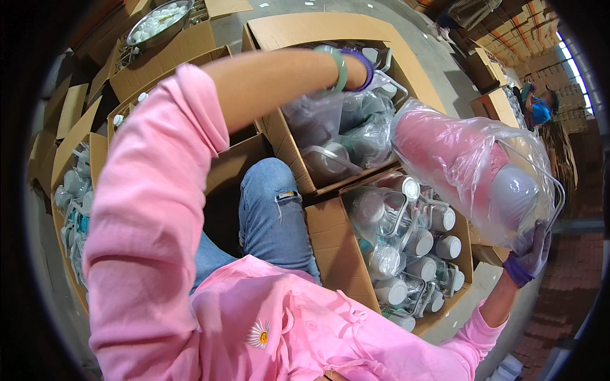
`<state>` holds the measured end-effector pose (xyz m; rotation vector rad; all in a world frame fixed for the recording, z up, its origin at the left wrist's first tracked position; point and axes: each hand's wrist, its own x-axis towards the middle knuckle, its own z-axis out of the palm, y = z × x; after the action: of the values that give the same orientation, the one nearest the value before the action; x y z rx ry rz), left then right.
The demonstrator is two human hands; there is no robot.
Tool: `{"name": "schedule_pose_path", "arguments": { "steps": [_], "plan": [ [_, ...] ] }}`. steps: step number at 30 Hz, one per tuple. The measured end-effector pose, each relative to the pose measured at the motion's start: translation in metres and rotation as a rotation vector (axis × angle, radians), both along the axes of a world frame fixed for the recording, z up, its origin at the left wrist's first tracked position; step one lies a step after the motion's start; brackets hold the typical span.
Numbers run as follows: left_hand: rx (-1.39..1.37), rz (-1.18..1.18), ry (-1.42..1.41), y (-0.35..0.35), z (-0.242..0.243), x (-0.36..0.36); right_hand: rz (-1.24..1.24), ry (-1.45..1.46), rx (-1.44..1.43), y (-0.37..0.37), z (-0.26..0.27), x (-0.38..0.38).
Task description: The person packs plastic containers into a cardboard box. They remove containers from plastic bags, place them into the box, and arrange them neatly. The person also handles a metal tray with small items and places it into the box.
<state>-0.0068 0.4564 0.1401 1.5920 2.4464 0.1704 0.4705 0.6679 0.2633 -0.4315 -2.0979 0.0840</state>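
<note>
My right hand (531, 252), in a purple glove, holds the lidded end of a large pink jug (443, 143) with a grey lid. Clear plastic wrap covers this jug, and a pale carrying handle stands out beside its lid. Over the upper cardboard box (329, 19), my left hand (360, 71), also gloved, is at the handles of the bagged jugs (352, 124) inside. Its fingers are mostly hidden, so its grip is unclear. More jugs with whitish lids (421, 243) and wire-like handles fill the lower cardboard box (333, 243) beside my knee.
A metal basin (159, 24) of white caps stands at the upper left. Another box of jugs (71, 200) lies at the far left, near an open carton (238, 162) by my legs. A co-worker in blue (538, 109) is at the far right, near stacked cartons (529, 33).
</note>
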Motion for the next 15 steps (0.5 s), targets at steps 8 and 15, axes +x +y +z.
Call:
{"name": "schedule_pose_path", "arguments": {
  "steps": [8, 15],
  "plan": [
    [-0.009, 0.248, 0.016, -0.053, -0.122, 0.001, 0.175, 0.078, -0.357, -0.035, 0.017, -0.017],
    [1.053, 0.003, -0.013, -0.116, -0.070, 0.130, 0.503, -0.090, -0.666, -0.082, 0.107, -0.092]
  ]
}}
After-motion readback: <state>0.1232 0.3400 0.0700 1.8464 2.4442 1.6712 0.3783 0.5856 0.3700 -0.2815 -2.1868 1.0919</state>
